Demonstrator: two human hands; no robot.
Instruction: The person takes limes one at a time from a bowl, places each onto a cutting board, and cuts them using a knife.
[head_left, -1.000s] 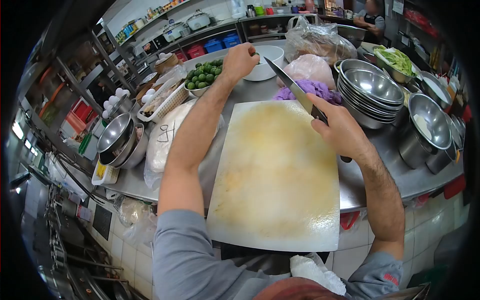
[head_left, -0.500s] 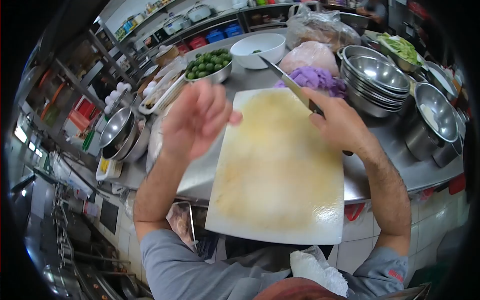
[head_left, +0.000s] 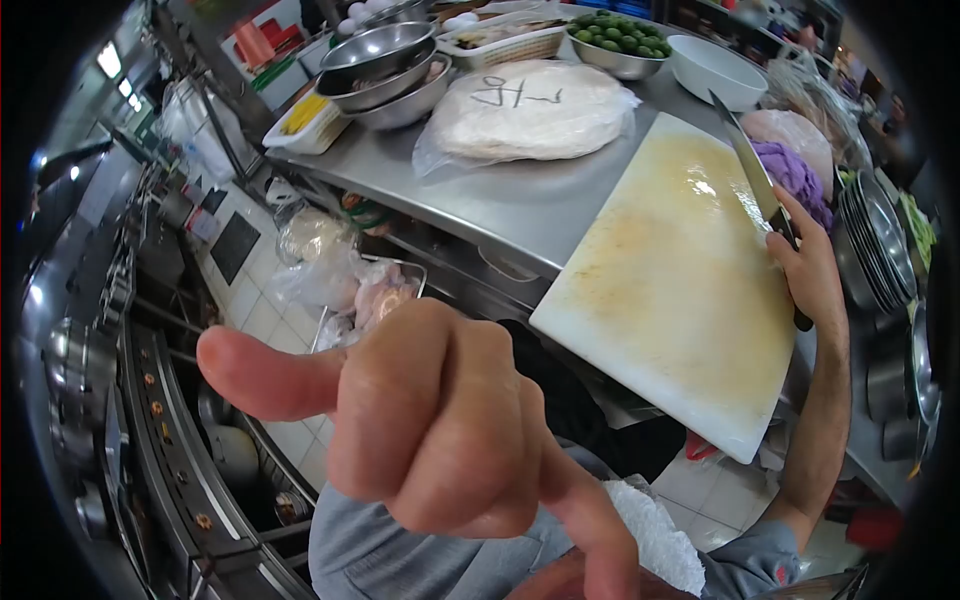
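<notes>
My left hand (head_left: 435, 425) is large and close to the camera at lower centre, with nothing visible in it. Two of its digits spread outward, one to the left and one downward, while those between are bent. At the right, my right hand (head_left: 808, 262) grips the dark handle of a knife (head_left: 745, 160) over the right side of a stained white cutting board (head_left: 680, 270). The blade points up and away. Beyond the knife lie a purple cloth (head_left: 793, 180) and a pale wrapped lump (head_left: 795, 135).
A marked wrapped bundle (head_left: 535, 110) lies on the steel table (head_left: 490, 205). Behind are green fruits (head_left: 620, 35) in a bowl and a white bowl (head_left: 715, 72). Steel bowls (head_left: 385, 75) stand left, stacked bowls (head_left: 875, 240) right. Bagged food (head_left: 375, 295) sits below the table edge.
The view has swung left, shifting the table and board rightward and showing more floor. My left hand has come from the white bowl toward the camera. My right hand still holds the knife.
</notes>
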